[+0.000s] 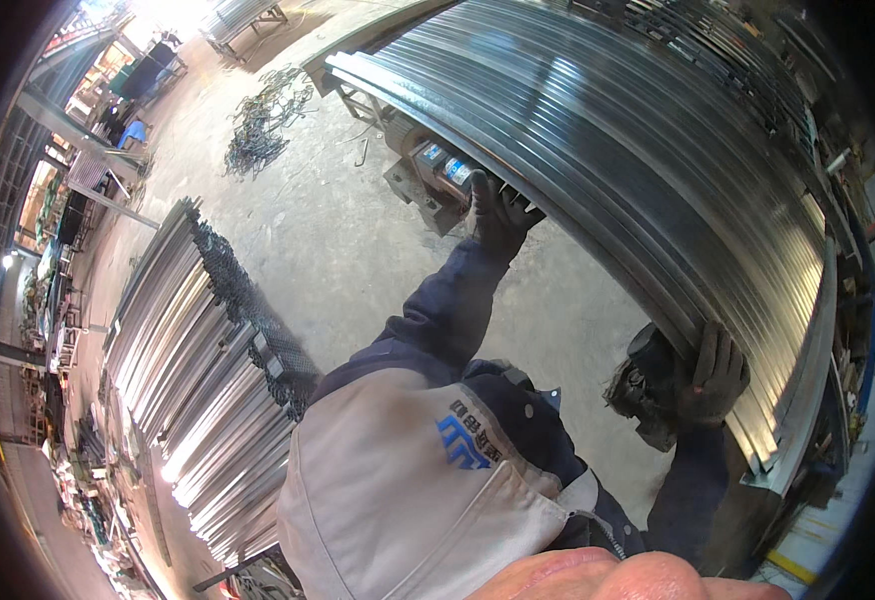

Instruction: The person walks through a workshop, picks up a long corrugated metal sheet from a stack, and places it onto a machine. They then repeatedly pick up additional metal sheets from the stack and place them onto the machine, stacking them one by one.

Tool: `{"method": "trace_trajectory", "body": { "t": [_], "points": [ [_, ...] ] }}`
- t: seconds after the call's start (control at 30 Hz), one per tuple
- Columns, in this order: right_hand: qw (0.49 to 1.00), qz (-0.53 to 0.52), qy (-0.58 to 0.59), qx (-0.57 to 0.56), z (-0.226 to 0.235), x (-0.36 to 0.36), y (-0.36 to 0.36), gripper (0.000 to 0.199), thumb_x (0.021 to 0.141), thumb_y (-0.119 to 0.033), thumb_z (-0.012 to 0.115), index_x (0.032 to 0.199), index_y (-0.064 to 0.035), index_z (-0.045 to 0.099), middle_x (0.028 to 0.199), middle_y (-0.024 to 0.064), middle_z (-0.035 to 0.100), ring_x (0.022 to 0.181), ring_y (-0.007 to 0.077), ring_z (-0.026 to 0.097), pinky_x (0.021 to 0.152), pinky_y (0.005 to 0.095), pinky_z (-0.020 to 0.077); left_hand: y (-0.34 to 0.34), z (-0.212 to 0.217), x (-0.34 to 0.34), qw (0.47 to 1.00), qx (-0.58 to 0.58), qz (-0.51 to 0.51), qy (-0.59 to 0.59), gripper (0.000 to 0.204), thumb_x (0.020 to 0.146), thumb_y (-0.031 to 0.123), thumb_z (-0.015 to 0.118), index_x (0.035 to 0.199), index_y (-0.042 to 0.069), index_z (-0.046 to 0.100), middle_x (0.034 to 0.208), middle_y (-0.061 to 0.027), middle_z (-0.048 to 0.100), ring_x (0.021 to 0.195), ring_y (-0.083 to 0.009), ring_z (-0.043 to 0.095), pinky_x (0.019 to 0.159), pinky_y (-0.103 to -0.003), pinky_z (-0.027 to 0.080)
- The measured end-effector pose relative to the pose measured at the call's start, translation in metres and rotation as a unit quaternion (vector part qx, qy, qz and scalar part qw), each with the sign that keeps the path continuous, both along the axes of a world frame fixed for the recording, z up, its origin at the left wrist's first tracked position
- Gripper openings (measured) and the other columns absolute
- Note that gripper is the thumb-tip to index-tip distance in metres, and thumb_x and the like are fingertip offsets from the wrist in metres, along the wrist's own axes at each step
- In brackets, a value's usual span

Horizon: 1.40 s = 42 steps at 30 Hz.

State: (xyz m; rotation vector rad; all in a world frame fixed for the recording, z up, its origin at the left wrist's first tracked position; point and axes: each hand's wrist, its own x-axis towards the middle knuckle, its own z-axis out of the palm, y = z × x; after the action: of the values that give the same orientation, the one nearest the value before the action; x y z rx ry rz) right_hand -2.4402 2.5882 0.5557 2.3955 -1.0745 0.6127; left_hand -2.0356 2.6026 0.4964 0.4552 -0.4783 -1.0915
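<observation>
Metal profiles (598, 130) across from stacked bars (198, 390)

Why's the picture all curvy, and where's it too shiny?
Head view: the fisheye lens bends straight edges, like the metal strips, and leaves the corners black; head view: glare turns the top left nearly white; head view: light streaks whiten the metal bars at left, and the strips shine gold toward the right end.

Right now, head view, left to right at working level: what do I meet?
Bundle of metal bars → blue-labelled cylinder → left hand → dark machine part → right hand.
</observation>
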Motion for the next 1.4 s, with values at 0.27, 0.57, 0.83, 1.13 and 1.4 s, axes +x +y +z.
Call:
{"method": "trace_trajectory", "body": {
  "t": [0.27, 0.57, 0.83, 1.13, 1.4],
  "points": [
    [0.999, 0.037, 0.010, -0.016, -0.012, -0.011, 0.011, 0.065, 0.092, -0.038, 0.066, 0.148, -0.0117, 0.048, 0.141, 0.0175, 0.057, 0.128, 0.0364, 0.057, 0.102, 0.0562, 0.0446, -0.012, 0.001, -0.004, 0.992, -0.032, 0.062, 0.107, 0.059, 0.099, 0.046, 0.060, 0.143, 0.009, 0.046, 0.134, -0.0117, 0.058, 0.128, -0.0298, 0.054, 0.110, -0.050, 0.043],
    [0.990, -0.069, 0.036, 0.116, 0.038, 0.012, 0.020, 0.078, 0.089, -0.056, 0.062, 0.151, -0.0128, 0.044, 0.156, 0.0226, 0.037, 0.140, 0.0500, 0.038, 0.109, 0.0663, 0.0336, -0.015, 0.010, -0.002, 0.985, 0.109, 0.026, 0.132, 0.052, 0.097, 0.037, 0.058, 0.137, 0.005, 0.049, 0.128, -0.0154, 0.059, 0.121, -0.0330, 0.056, 0.099, -0.050, 0.048],
    [0.956, -0.157, 0.119, 0.218, 0.055, 0.013, 0.000, 0.091, 0.077, -0.051, 0.075, 0.151, -0.0097, 0.040, 0.152, 0.0224, 0.041, 0.140, 0.0432, 0.039, 0.115, 0.0625, 0.0275, -0.036, -0.022, 0.016, 0.998, -0.018, 0.024, 0.056, 0.050, 0.087, 0.028, 0.063, 0.130, 0.003, 0.054, 0.117, -0.0134, 0.062, 0.112, -0.0275, 0.059, 0.098, -0.044, 0.049],
    [0.973, -0.155, 0.059, 0.163, 0.028, 0.014, 0.001, 0.080, 0.076, -0.034, 0.075, 0.147, -0.0121, 0.045, 0.147, 0.0184, 0.047, 0.139, 0.0410, 0.041, 0.116, 0.0588, 0.0306, -0.058, -0.062, 0.027, 0.995, -0.015, 0.008, 0.096, 0.037, 0.091, 0.034, 0.061, 0.112, 0.004, 0.063, 0.112, -0.0130, 0.064, 0.106, -0.0261, 0.060, 0.097, -0.046, 0.049],
    [0.995, -0.051, -0.010, 0.088, 0.009, 0.010, 0.025, 0.095, 0.070, -0.056, 0.079, 0.148, -0.0130, 0.045, 0.152, 0.0129, 0.047, 0.141, 0.0422, 0.039, 0.115, 0.0585, 0.0296, -0.021, -0.023, 0.003, 0.993, 0.018, 0.081, 0.090, 0.031, 0.098, 0.039, 0.062, 0.109, 0.009, 0.063, 0.101, -0.0080, 0.068, 0.094, -0.0255, 0.067, 0.084, -0.042, 0.056]
  ]
}}
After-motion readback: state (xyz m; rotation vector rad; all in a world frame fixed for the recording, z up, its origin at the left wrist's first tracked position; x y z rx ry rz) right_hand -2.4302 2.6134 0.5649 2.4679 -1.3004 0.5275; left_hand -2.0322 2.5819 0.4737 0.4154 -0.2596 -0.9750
